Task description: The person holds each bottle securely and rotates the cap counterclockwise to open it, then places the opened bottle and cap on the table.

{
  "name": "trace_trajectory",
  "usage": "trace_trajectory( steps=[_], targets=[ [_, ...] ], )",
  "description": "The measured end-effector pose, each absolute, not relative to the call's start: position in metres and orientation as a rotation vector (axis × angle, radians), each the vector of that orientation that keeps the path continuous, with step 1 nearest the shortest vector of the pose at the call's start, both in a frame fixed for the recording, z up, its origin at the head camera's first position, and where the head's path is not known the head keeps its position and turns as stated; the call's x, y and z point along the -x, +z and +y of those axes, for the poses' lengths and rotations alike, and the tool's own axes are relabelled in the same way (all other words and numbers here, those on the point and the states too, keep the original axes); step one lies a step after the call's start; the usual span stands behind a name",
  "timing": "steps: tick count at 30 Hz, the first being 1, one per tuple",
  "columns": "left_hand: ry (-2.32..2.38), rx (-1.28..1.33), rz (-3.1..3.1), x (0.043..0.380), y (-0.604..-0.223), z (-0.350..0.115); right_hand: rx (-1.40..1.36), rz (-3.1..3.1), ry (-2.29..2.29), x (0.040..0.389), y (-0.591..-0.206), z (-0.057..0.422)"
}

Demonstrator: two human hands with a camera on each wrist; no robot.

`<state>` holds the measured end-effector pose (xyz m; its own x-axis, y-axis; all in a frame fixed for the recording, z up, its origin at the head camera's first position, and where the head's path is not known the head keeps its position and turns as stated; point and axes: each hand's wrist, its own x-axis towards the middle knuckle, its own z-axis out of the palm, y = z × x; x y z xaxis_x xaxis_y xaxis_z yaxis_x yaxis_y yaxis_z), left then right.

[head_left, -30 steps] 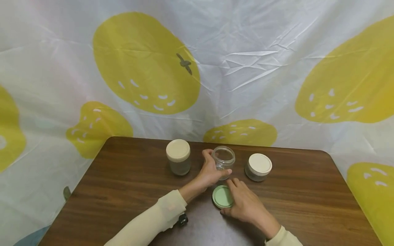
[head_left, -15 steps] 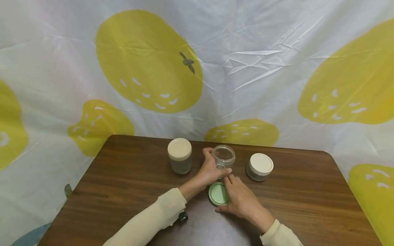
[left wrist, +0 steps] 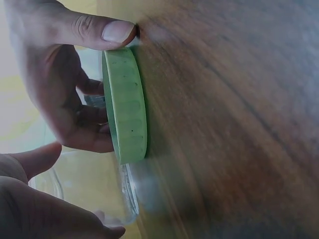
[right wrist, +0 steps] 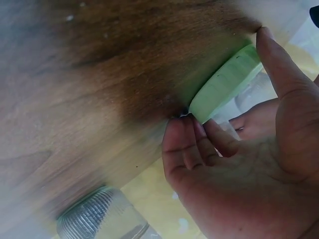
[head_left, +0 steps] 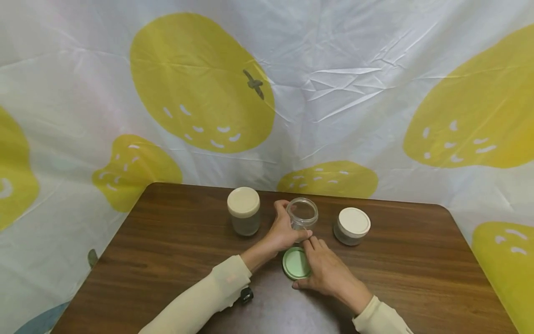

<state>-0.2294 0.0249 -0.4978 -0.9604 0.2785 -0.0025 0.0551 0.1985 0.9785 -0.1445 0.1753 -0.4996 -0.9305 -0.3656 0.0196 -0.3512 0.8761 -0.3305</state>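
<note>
My left hand [head_left: 283, 232] holds an open clear glass jar [head_left: 303, 214], fingers round its far left side and thumb across its front. Just in front of the jar, a round green lid [head_left: 295, 263] lies on the table. The thumb and fingers of my right hand [head_left: 329, 271] grip this lid at opposite edges. In the left wrist view the lid [left wrist: 127, 107] shows its notched side wall, with the right thumb along one end. The right wrist view has the fingertips curled against the lid's [right wrist: 227, 84] near edge.
A tall jar with a cream lid [head_left: 244, 211] stands to the left of the glass jar. To the right is a shorter cream-lidded jar [head_left: 352, 226]. The brown wooden table [head_left: 175, 232] ends at a fruit-printed curtain [head_left: 208, 93].
My right hand and the green lid have shifted slightly left and toward the jar since a second ago. The left hand keeps its hold on the jar; over the last half second little differs.
</note>
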Motion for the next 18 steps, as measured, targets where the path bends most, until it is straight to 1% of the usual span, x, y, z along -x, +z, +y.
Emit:
trace_trajectory(
  steps=[12, 18],
  targets=[
    [1.787, -0.303, 2.356, 0.228, -0.501, 0.024, 0.55, 2.972, -0.614, 0.139, -0.498, 0.182],
    [1.775, -0.296, 2.394, 0.226, -0.499, 0.022, 0.677, 2.972, -0.681, 0.13, -0.494, 0.193]
  ],
)
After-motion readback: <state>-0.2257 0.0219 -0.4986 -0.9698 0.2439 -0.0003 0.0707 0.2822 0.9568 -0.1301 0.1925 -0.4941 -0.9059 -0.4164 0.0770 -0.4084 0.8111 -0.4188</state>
